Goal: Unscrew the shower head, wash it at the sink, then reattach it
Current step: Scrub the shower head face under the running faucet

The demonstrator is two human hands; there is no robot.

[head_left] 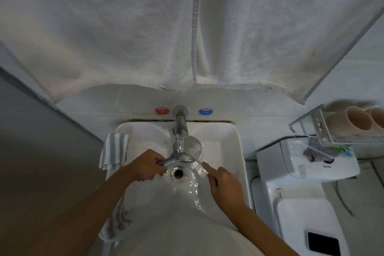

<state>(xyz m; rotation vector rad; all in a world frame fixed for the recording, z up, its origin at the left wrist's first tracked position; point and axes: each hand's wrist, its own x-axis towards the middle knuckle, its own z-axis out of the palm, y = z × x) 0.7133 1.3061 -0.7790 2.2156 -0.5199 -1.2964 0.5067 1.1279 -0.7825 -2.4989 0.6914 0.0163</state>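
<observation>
Round chrome shower head under the tap, centre of the frame

The round chrome shower head [193, 146] lies face-up in the white ceramic sink [232, 143], its handle gripped by the left hand [146, 165] just lower left of it. The right hand [223, 181], holding nothing, points its index finger into the water lower right of the head.

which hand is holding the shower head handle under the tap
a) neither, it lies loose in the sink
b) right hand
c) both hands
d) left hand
d) the left hand grips the chrome handle of the shower head under the tap, while the right hand is off it and only points its index finger at the wet basin beside the head.
</observation>
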